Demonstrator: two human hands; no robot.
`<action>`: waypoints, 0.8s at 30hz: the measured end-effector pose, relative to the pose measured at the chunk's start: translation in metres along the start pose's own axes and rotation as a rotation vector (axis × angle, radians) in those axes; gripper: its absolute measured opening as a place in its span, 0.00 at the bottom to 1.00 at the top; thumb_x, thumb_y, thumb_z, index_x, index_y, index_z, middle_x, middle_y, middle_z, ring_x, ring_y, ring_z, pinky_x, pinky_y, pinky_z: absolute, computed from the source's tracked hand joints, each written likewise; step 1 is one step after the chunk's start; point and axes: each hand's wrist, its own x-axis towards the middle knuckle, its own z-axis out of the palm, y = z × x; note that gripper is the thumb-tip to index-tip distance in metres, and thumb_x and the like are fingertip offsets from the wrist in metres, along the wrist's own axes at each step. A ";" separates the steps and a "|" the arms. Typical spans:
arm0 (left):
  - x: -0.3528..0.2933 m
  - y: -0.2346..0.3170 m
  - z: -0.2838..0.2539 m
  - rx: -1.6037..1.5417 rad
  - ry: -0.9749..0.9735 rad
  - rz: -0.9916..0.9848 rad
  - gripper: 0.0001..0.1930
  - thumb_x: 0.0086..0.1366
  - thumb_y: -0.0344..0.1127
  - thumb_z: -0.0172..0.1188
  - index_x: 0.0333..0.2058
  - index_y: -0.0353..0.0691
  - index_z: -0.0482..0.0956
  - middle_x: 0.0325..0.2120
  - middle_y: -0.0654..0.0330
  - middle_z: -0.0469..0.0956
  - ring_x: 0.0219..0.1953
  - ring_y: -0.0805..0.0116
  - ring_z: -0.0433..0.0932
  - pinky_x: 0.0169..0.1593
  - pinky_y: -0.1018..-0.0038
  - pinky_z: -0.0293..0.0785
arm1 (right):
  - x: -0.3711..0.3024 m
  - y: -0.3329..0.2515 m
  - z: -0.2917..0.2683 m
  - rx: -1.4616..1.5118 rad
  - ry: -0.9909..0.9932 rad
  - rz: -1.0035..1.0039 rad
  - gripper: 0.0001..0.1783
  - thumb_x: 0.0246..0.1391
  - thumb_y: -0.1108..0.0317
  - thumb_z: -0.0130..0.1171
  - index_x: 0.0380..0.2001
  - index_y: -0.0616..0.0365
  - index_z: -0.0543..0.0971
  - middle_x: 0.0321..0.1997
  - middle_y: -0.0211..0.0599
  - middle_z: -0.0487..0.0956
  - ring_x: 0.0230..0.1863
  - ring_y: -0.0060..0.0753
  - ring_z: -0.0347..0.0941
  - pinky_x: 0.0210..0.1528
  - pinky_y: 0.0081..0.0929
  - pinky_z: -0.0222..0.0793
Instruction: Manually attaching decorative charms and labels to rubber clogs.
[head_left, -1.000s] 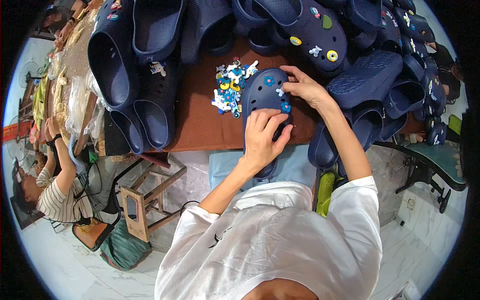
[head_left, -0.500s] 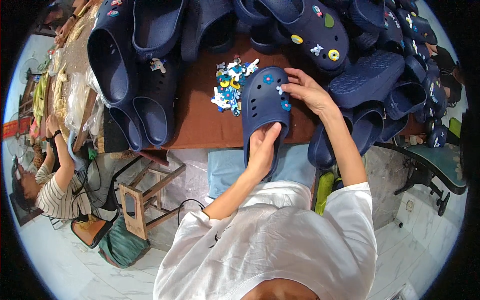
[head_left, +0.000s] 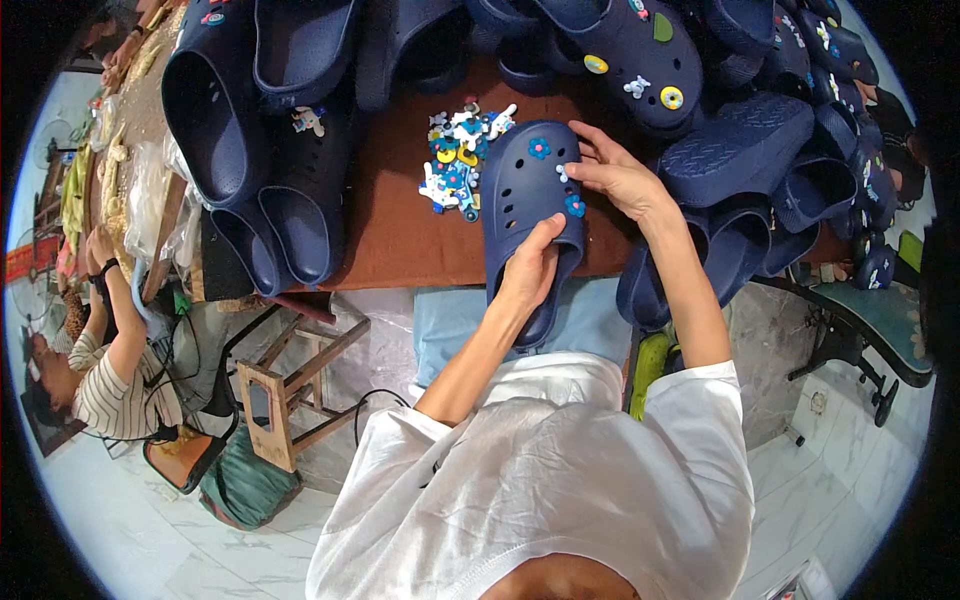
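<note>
A navy clog (head_left: 515,195) is held in front of me at the table's near edge, its toe pointing away. Two blue flower charms (head_left: 540,148) and a small white charm sit in holes on its upper. My left hand (head_left: 530,272) grips the clog at the foot opening, its thumb over the upper's edge and its other fingers partly hidden. My right hand (head_left: 618,182) is closed around the toe's right side, thumb tip against the white charm. Left of the clog lies a pile of charms (head_left: 462,160), white, blue and yellow.
Navy clogs surround the brown tabletop (head_left: 395,220): some at the left (head_left: 215,140), others stacked at the right (head_left: 740,150), several with charms. A wooden stool (head_left: 268,405) stands below left. Another person (head_left: 125,370) in a striped top works at the far left.
My left hand has shifted at the foot opening, its thumb now over the upper's edge. The clog has tilted slightly, and my right thumb stays by the white charm.
</note>
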 end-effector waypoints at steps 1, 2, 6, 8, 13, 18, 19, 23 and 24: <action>-0.002 0.001 0.001 0.024 -0.003 0.006 0.15 0.63 0.28 0.60 0.49 0.36 0.75 0.43 0.61 0.78 0.45 0.71 0.76 0.54 0.72 0.71 | -0.002 -0.002 -0.001 0.014 -0.025 -0.005 0.52 0.44 0.66 0.71 0.70 0.57 0.55 0.65 0.50 0.66 0.64 0.39 0.63 0.61 0.32 0.60; -0.004 0.003 0.001 0.025 -0.002 0.005 0.15 0.63 0.28 0.60 0.49 0.36 0.75 0.43 0.61 0.78 0.45 0.71 0.76 0.54 0.72 0.71 | -0.002 -0.003 0.000 0.029 -0.050 -0.010 0.51 0.44 0.67 0.70 0.70 0.57 0.55 0.64 0.49 0.67 0.63 0.38 0.64 0.62 0.32 0.59; -0.009 0.008 -0.004 0.094 0.003 -0.004 0.19 0.62 0.28 0.61 0.51 0.36 0.73 0.45 0.59 0.78 0.46 0.69 0.77 0.55 0.70 0.72 | -0.003 -0.001 0.000 0.025 -0.094 -0.065 0.49 0.46 0.70 0.69 0.70 0.56 0.55 0.63 0.46 0.68 0.63 0.37 0.65 0.65 0.32 0.58; -0.011 0.010 -0.004 0.103 -0.004 -0.028 0.20 0.62 0.28 0.62 0.52 0.36 0.72 0.45 0.59 0.77 0.47 0.69 0.76 0.55 0.70 0.72 | -0.005 -0.002 0.000 -0.017 -0.107 -0.075 0.48 0.47 0.72 0.68 0.69 0.56 0.55 0.61 0.45 0.69 0.63 0.37 0.64 0.67 0.32 0.57; -0.020 0.013 -0.005 0.215 -0.023 -0.044 0.20 0.61 0.28 0.62 0.53 0.35 0.72 0.45 0.58 0.77 0.46 0.68 0.77 0.54 0.70 0.72 | -0.017 -0.004 -0.002 -0.124 -0.106 -0.084 0.48 0.47 0.73 0.67 0.69 0.55 0.53 0.61 0.47 0.69 0.63 0.39 0.64 0.66 0.33 0.59; -0.026 0.009 -0.013 0.307 -0.021 -0.050 0.23 0.59 0.28 0.62 0.54 0.34 0.70 0.47 0.55 0.76 0.49 0.64 0.76 0.55 0.67 0.72 | -0.035 -0.007 0.008 -0.212 -0.066 -0.122 0.44 0.50 0.74 0.64 0.68 0.56 0.54 0.60 0.40 0.68 0.61 0.32 0.66 0.65 0.29 0.62; -0.026 0.008 -0.014 0.335 -0.027 -0.053 0.23 0.59 0.28 0.62 0.54 0.33 0.70 0.47 0.54 0.76 0.49 0.63 0.76 0.56 0.67 0.72 | -0.036 -0.004 0.010 -0.210 -0.051 -0.166 0.45 0.50 0.74 0.64 0.68 0.55 0.53 0.62 0.45 0.66 0.62 0.35 0.65 0.62 0.31 0.64; -0.027 0.011 -0.018 0.340 -0.033 -0.048 0.24 0.59 0.28 0.63 0.54 0.33 0.70 0.47 0.54 0.76 0.49 0.63 0.76 0.56 0.66 0.72 | -0.044 0.008 0.011 -0.166 -0.013 -0.267 0.44 0.53 0.73 0.64 0.68 0.55 0.51 0.64 0.50 0.63 0.63 0.39 0.64 0.58 0.34 0.69; -0.027 0.013 -0.017 0.317 -0.042 -0.055 0.24 0.59 0.27 0.63 0.54 0.33 0.70 0.47 0.54 0.76 0.49 0.63 0.76 0.56 0.66 0.72 | -0.045 0.013 0.011 -0.166 -0.013 -0.268 0.44 0.53 0.73 0.64 0.68 0.55 0.51 0.64 0.50 0.63 0.63 0.39 0.64 0.58 0.34 0.69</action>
